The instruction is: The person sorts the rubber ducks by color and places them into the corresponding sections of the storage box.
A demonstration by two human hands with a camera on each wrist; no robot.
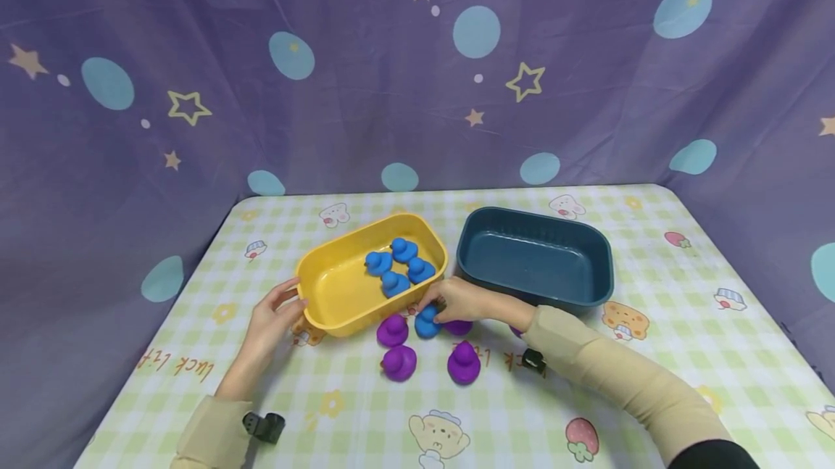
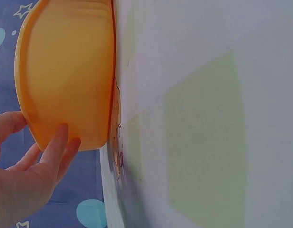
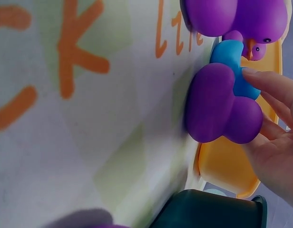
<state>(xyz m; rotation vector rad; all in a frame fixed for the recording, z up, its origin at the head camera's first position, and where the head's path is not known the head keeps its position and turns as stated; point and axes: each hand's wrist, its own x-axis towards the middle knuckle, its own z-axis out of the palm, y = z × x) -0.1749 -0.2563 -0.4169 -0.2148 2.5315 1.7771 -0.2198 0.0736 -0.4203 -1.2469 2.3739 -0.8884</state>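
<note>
At the left end of a yellow tub (image 1: 320,309), my left hand (image 1: 275,314) holds the rim, with fingers (image 2: 55,149) against the outer wall. Several blue rubber ducks (image 1: 394,283) sit inside the tub, toward its right end. My right hand (image 1: 459,299) pinches another blue rubber duck (image 1: 427,324) just in front of the tub, low among purple ones. The nearest purple duck (image 3: 210,102) partly hides it in the right wrist view. Whether the held duck touches the cloth I cannot tell.
Purple ducks lie in front of the tub, among them one (image 1: 393,330), another (image 1: 399,363) and a third (image 1: 464,363); another is partly under my right forearm. A dark teal tub (image 1: 603,277) stands right of the yellow one. A checked cloth (image 1: 352,425) covers the table.
</note>
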